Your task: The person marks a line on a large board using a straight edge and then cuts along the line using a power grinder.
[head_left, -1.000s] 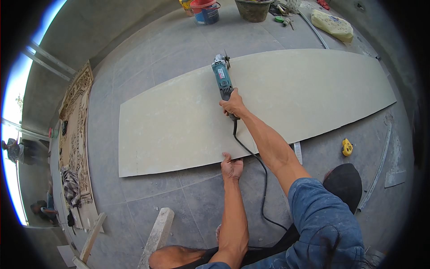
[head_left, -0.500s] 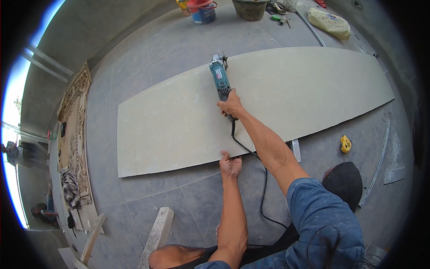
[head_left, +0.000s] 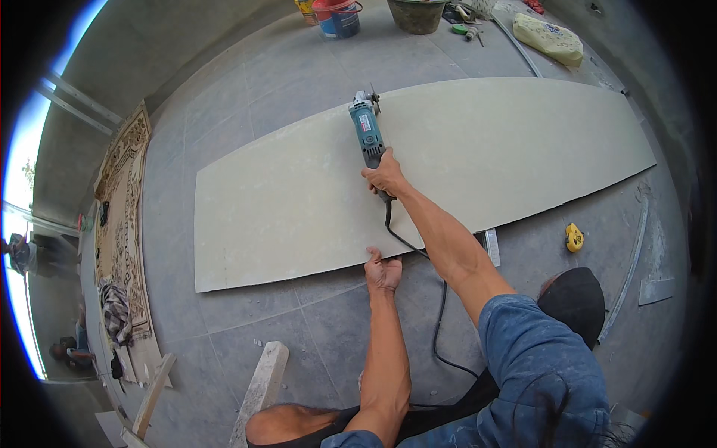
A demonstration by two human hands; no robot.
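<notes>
Right hand (head_left: 385, 175) wrapped round the rear of a teal angle grinder (head_left: 366, 123); grinder sits over a pale board (head_left: 523, 142), head at the far edge, disc contact unclear; left hand (head_left: 383, 275) grips the near edge, thumb on top, fingers hidden beneath; black cord (head_left: 441, 332) trails over that edge. Surface: dusty grey tiled floor (head_left: 216, 127); grey wall (head_left: 224, 37) behind. Margins: tile runs from the board's left end to a patterned rug (head_left: 119, 224), and from the far edge to a bucket (head_left: 337, 25) and dark tub (head_left: 415, 21); yellow tape measure (head_left: 573, 238) near the near edge, rightward; whitish beam (head_left: 263, 381) beside the knee (head_left: 280, 427).
</notes>
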